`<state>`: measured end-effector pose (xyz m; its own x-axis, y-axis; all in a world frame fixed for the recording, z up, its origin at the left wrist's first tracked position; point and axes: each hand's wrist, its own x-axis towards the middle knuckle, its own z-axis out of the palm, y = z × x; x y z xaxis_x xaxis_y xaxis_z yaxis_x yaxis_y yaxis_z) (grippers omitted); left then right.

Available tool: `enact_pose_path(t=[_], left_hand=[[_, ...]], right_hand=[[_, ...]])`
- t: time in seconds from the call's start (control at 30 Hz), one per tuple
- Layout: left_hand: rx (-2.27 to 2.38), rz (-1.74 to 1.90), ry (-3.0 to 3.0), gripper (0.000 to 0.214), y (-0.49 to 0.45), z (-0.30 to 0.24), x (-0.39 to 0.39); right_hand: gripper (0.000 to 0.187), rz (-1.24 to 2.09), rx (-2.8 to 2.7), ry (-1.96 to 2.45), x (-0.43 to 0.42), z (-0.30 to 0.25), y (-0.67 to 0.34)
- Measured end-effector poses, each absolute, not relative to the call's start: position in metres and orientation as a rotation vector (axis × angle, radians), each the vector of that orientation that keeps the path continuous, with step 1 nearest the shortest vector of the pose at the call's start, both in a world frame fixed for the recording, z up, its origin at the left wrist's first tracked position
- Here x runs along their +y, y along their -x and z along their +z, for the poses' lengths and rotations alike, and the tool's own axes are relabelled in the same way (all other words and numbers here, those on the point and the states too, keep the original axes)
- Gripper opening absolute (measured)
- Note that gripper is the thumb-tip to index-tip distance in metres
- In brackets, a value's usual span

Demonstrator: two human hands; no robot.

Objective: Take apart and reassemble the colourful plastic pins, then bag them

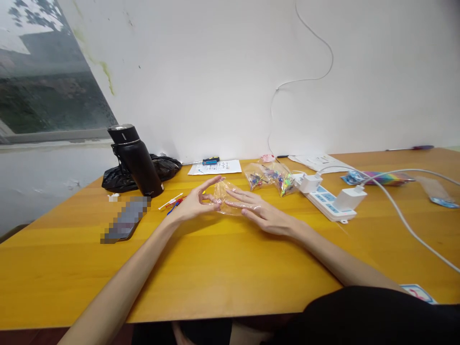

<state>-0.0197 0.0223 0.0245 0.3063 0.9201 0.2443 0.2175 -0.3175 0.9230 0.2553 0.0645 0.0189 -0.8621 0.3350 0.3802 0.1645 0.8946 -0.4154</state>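
Observation:
A small clear plastic bag (223, 195) lies on the yellow wooden table (223, 268) between my two hands. My left hand (196, 201) rests at the bag's left edge, thumb and fingertips pinched on the plastic while the forefinger points up and right. My right hand (260, 211) lies flat on the bag's right side with its fingers stretched out. Small coloured sticks (174, 203), red, blue and white, lie just left of my left hand.
A black flask (135, 160) stands at the back left before a black bag (158, 170), with a phone (125, 220) nearer. Bags of coloured parts (271, 177), a white power strip (328, 199) with chargers and cables, papers (215, 167) and a screwdriver (210, 160) lie farther back.

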Motion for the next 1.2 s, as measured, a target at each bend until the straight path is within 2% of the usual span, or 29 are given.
enact_pose_path(t=[0.27, 0.43, 0.67, 1.0, 1.2], left_hand=[[1.04, 1.075, -1.686, 0.065, 0.031, 0.022, 0.032], [0.982, 1.066, -1.688, 0.07, 0.031, 0.021, 0.031], [1.012, 1.064, -1.721, 0.066, 0.029, 0.022, 0.03], [0.991, 1.018, -1.739, 0.074, 0.029, 0.029, 0.025], [1.298, 1.111, -2.209, 0.076, 0.02, 0.024, 0.022]], right_hand=[[0.047, 0.484, -2.594, 0.363, 0.066, 0.018, -0.255], [0.047, 0.497, -2.609, 0.425, 0.066, 0.017, -0.256], [0.049, 0.474, -2.612, 0.36, 0.065, 0.019, -0.254], [0.046, 0.652, -2.549, 0.414, 0.063, 0.02, -0.257], [0.046, 0.546, -2.598, 0.5, 0.067, 0.014, -0.258]])
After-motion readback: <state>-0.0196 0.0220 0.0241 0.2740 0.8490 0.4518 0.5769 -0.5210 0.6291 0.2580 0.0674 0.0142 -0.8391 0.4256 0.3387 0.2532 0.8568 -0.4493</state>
